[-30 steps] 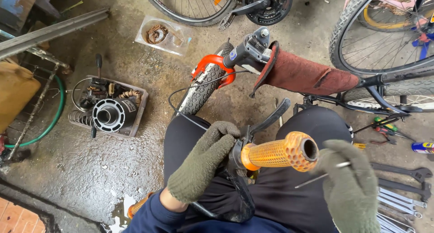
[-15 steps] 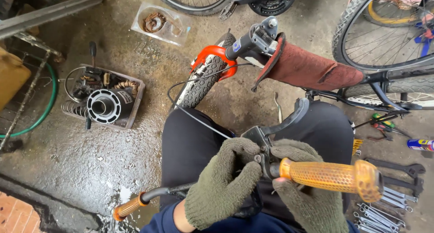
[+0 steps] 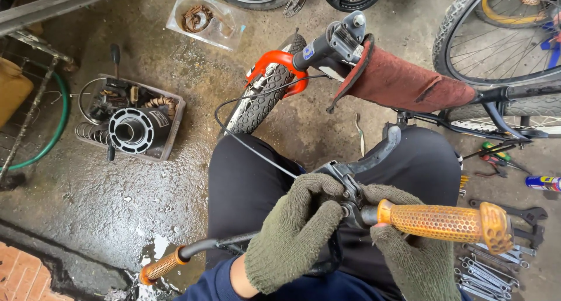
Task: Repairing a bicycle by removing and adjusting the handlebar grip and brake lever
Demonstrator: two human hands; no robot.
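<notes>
Both hands wear olive knit gloves and hold a loose bicycle handlebar across my lap. My left hand (image 3: 295,231) is closed around the bar at the brake lever clamp (image 3: 350,181). My right hand (image 3: 403,254) grips the bar from below, just left of the orange rubber grip (image 3: 447,222). The black brake lever (image 3: 380,152) points away from me. A black cable (image 3: 251,146) loops from the lever toward the bike. The bar's other orange grip (image 3: 162,267) sticks out at the lower left.
A small bike stands ahead with an orange fork (image 3: 274,64), a knobby front tyre (image 3: 257,105) and a red rag (image 3: 403,85) over the frame. A tray of metal parts (image 3: 131,126) lies left. Several wrenches (image 3: 497,266) lie right on the wet concrete floor.
The handlebar has swung so the orange grip points right instead of toward me. My right hand has come in from the grip's end to hold the bar beside my left hand.
</notes>
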